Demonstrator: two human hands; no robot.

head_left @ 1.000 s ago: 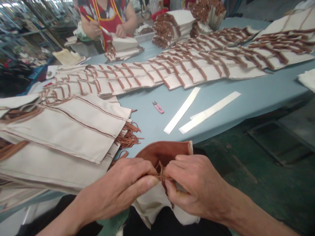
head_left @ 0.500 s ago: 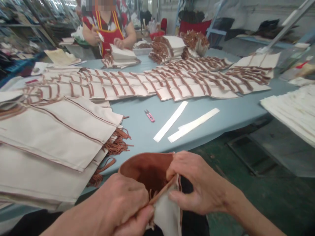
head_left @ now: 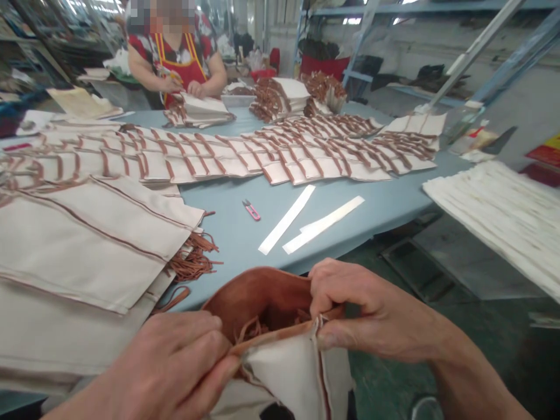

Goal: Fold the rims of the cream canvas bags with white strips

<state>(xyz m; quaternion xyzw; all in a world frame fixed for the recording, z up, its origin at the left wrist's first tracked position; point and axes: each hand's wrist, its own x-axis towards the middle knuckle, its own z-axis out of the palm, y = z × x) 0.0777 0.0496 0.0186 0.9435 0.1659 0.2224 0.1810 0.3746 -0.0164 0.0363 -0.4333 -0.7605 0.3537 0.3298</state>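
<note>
Between my hands a cream bag piece (head_left: 284, 367) with a brown inside and dark seams gapes upward near the table's front edge. My left hand (head_left: 175, 350) pinches the near rim at its left end, thumb against the outer side. Farther right, my right hand (head_left: 363, 309) grips the rim beside a vertical seam, fingers inside and thumb outside. Thin brown cords (head_left: 254, 329) show inside the opening. To the left lies a stack of flat cream pieces (head_left: 87, 227), with brown fringe-like cords (head_left: 196, 256) at its right edge.
Pink thread snips (head_left: 251, 210) and white strips (head_left: 286, 219) lie on the blue table (head_left: 227, 233). Rows of brown-edged cream pieces (head_left: 210, 154) cross behind them. A person in a red apron (head_left: 181, 61) handles a stack opposite. White sheets (head_left: 494, 210) jut in at right.
My hands have moved apart, stretching the near rim straighter and showing more cords inside. The camera view has swung slightly right. The person opposite has brought both hands together over the stack.
</note>
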